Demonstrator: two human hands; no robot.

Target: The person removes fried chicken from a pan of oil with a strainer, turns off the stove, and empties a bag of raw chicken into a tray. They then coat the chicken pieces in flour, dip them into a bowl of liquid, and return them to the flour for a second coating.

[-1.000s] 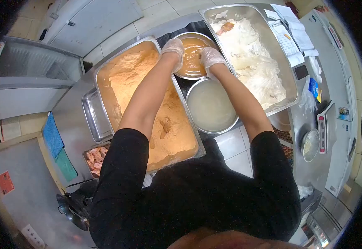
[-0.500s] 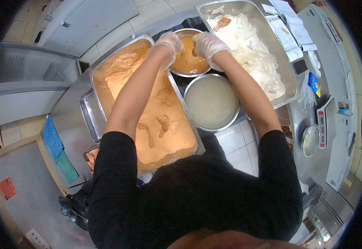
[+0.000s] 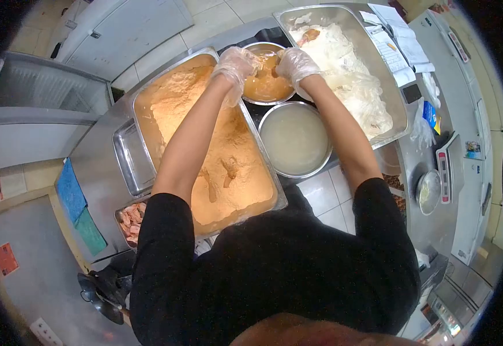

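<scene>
My left hand (image 3: 238, 68), in a clear plastic glove, reaches over the left side of a metal bowl (image 3: 285, 97) of orange-brown liquid (image 3: 268, 85). My right hand (image 3: 295, 67), gloved alike, is at the bowl's right side. Both hands have curled fingers near the liquid; whatever they pinch is too small to make out. Beside my left forearm is a deep metal tray (image 3: 274, 187) of orange powder, with a coated meat piece (image 3: 230, 167) lying in it. To the right, another metal tray (image 3: 402, 128) holds white flour (image 3: 343, 57) and a drumstick-like piece (image 3: 308, 37).
A bowl of cloudy liquid (image 3: 294, 141) stands just below the batter-coloured one. Raw meat pieces (image 3: 131, 222) fill a small tray at lower left, under a shallow metal tray (image 3: 131, 158). Papers (image 3: 398, 40), a scale (image 3: 444, 173) and a small bowl (image 3: 429, 191) are on the right.
My left hand has shifted right, further over the bowl. The right hand has moved slightly right and down. The view has shifted a little, showing more of the raw meat tray.
</scene>
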